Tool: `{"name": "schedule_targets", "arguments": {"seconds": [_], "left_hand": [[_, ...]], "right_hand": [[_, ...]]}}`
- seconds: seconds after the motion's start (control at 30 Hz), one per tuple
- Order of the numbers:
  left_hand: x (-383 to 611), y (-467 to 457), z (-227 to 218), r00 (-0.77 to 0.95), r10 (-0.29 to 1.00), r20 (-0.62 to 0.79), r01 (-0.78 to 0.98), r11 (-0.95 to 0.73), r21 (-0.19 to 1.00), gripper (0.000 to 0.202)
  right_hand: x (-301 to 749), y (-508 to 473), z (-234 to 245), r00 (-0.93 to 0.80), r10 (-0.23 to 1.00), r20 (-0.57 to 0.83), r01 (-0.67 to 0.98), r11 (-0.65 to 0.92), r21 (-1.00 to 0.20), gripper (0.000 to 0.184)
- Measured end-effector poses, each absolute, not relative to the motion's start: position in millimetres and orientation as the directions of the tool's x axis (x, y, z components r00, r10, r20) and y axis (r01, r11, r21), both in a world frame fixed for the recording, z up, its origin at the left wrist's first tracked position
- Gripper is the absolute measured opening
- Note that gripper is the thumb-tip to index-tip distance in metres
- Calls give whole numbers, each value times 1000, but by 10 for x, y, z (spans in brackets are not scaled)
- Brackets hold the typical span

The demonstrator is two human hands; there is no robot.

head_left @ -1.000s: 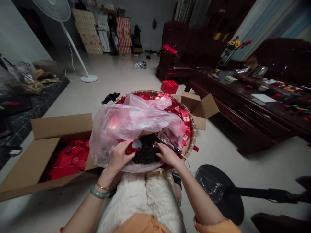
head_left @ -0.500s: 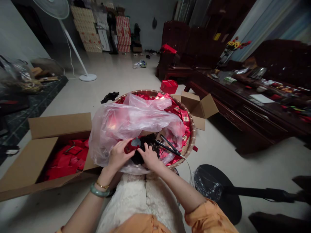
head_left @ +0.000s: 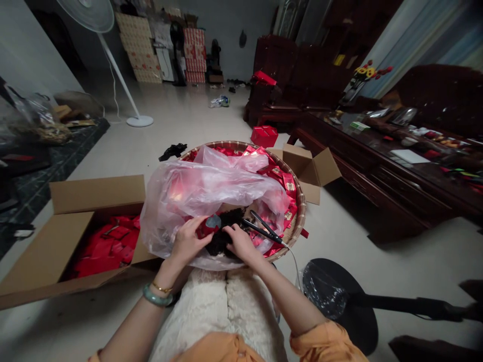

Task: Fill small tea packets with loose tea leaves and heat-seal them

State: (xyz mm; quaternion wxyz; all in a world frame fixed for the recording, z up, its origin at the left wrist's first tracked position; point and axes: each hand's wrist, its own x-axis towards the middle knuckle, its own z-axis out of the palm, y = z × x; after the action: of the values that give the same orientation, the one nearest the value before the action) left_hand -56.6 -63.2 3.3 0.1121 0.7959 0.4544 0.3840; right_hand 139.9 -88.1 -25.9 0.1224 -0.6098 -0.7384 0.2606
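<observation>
My left hand [head_left: 188,242] is closed around a small red packet [head_left: 206,228], whose greyish open end tilts to the right. Beside it, my right hand [head_left: 243,245] has its fingers curled and pinched at a heap of dark dried leaves [head_left: 219,244], close to the packet's mouth. What lies between those fingertips is hard to see. The leaves rest on a pinkish clear plastic bag [head_left: 166,216] spread over a round woven basket [head_left: 301,216]. A black hair-straightener-like clamp [head_left: 264,230] with a pale cord lies with its jaws apart, just right of my right hand.
Red packets [head_left: 290,183] line the basket's far and right edges. An open cardboard box [head_left: 71,246] with many red packets stands at left. Another open carton [head_left: 302,166] sits beyond the basket. A black round stand base [head_left: 362,322] and a dark wooden table [head_left: 373,176] are at right.
My right hand's fingers have drawn together and curled, having been more spread over the leaves. The packet in my left hand has turned slightly, its mouth now more toward the right hand.
</observation>
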Motion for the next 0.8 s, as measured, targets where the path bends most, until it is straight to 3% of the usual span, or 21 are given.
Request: {"name": "schedule_targets", "arguments": {"seconds": [0.1,0.2,0.3,0.4,0.47,0.6,0.8], "left_hand": [[-573,-629,24,287,814,506,635,-557,535,37],[-566,-628,12,280,816,505,636,-552,539,37],[-543,-627,-5,282,820,497,620,-552,558,37],[-520,-628,-17,287,824,489,593,-553,585,37],[-509,-632,-19,289,824,487,584,-555,592,37],[-496,-645,-25,278,821,499,582,-557,593,37],[-501,-642,-92,273,829,488,573,-548,609,37]], "right_hand": [[1483,-840,-309,-135,988,-69,582,23,-813,42],[1532,-832,-310,-19,978,-210,116,-206,-972,38],[1563,-852,-261,-84,891,-446,-374,-443,-815,42],[1580,-864,-195,-232,827,-513,-627,-530,-571,33],[1571,-857,-158,-286,809,-514,-704,-541,-459,21],[1508,-814,-110,-264,802,-535,-792,-497,-355,18],[1433,-767,-121,-191,828,-527,-831,-422,-363,15]]}}
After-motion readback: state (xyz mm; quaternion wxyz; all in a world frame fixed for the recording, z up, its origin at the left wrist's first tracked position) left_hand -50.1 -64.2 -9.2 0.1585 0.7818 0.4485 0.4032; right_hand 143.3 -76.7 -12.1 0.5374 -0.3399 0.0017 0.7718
